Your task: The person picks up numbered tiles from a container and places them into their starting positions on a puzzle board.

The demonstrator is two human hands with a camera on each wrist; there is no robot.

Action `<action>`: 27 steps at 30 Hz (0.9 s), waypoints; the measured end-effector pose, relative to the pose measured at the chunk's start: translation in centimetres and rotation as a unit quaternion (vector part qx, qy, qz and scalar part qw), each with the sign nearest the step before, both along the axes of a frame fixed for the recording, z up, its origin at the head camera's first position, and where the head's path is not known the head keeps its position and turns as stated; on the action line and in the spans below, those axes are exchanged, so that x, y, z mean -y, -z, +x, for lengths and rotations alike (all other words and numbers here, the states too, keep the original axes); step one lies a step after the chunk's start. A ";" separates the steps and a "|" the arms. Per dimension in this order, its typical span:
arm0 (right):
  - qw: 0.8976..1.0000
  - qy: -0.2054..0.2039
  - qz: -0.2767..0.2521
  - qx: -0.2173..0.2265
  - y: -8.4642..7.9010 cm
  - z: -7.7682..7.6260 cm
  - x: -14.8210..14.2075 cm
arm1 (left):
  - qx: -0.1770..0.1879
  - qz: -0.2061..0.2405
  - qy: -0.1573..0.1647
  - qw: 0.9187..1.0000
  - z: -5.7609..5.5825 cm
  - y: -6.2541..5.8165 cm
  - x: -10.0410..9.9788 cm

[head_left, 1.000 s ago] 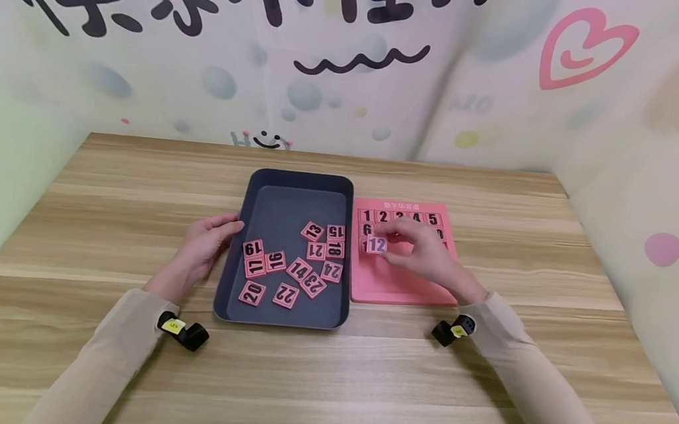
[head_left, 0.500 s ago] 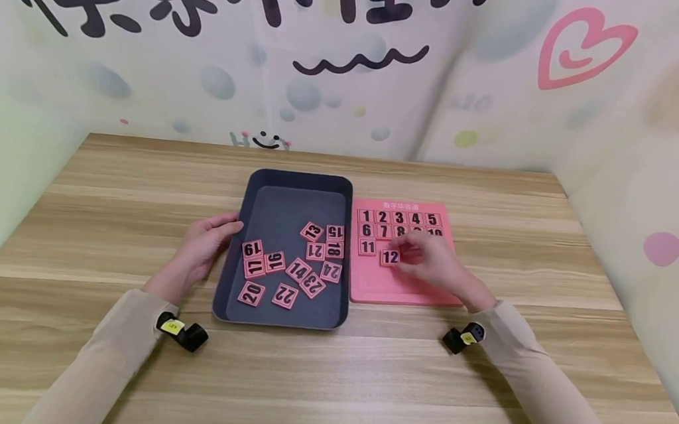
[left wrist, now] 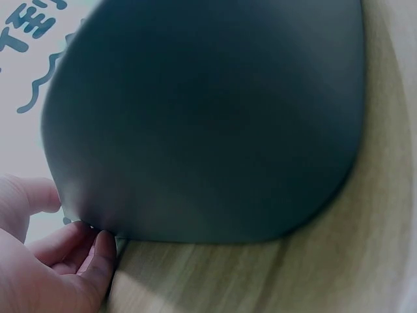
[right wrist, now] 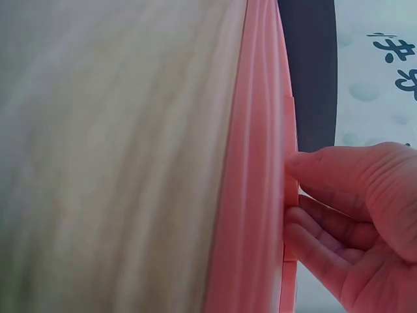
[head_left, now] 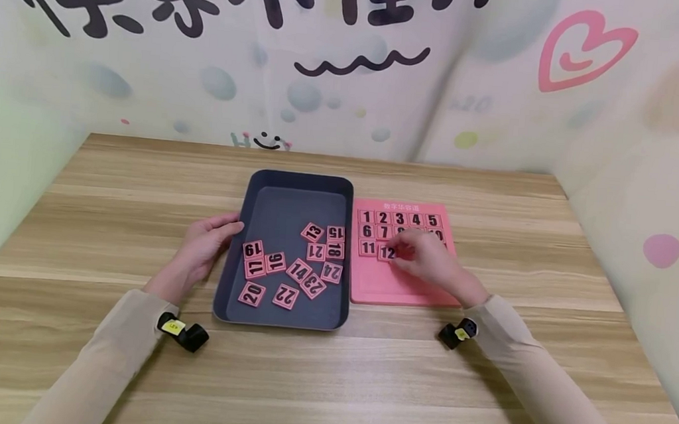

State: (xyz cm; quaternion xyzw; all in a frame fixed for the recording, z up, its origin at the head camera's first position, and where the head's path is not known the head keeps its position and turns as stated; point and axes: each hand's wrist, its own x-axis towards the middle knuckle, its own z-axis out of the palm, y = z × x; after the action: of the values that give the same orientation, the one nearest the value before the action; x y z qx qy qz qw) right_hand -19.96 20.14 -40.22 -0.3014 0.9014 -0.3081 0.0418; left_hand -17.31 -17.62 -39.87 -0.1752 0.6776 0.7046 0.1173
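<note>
My left hand (head_left: 203, 249) grips the left rim of a dark grey tray (head_left: 299, 205), thumb over the edge. In the left wrist view, the fingers press against the outer wall of the tray (left wrist: 208, 137). With thumb and fingers, my right hand (head_left: 430, 264) pinches a pink number tile marked 12 (head_left: 386, 253) at the pink puzzle board (head_left: 378, 285). It sits just right of the tile marked 11 (head_left: 368, 247), in the row below 6 and 7. Some of the second-row tiles are hidden behind the right hand. The right wrist view shows the fingertips at the board's tile layer, seen edge-on.
Several loose number tiles lie in the tray at various angles, among them 13 (head_left: 312, 232), 14 (head_left: 299, 271) and 20 (head_left: 252, 293). The tray stands right beside the board on a wooden table (head_left: 326, 384). A printed backdrop (head_left: 336, 105) rises behind the table.
The right hand carried tile 12 from over tile 11 rightward and down onto the board, then nudged it slightly left and up beside 11. The left hand and tray stayed put.
</note>
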 end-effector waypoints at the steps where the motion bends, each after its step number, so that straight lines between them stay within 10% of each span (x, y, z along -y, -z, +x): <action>1: 1.000 0.000 -0.001 -0.002 0.0 0.0 0.0 | 0.000 0.000 0.001 1.000 0.0 0.0 0.0; 27: 0.997 0.057 0.049 0.021 -0.4 -0.9 0.5 | -0.005 -0.009 0.009 1.000 0.0 0.0 0.0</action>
State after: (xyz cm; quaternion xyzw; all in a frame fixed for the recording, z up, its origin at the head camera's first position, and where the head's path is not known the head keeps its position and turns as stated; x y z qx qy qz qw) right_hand -20.81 19.64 -39.77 -0.2406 0.9300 -0.2718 0.0583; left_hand -17.28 -17.66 -39.89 -0.1666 0.6864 0.6980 0.1182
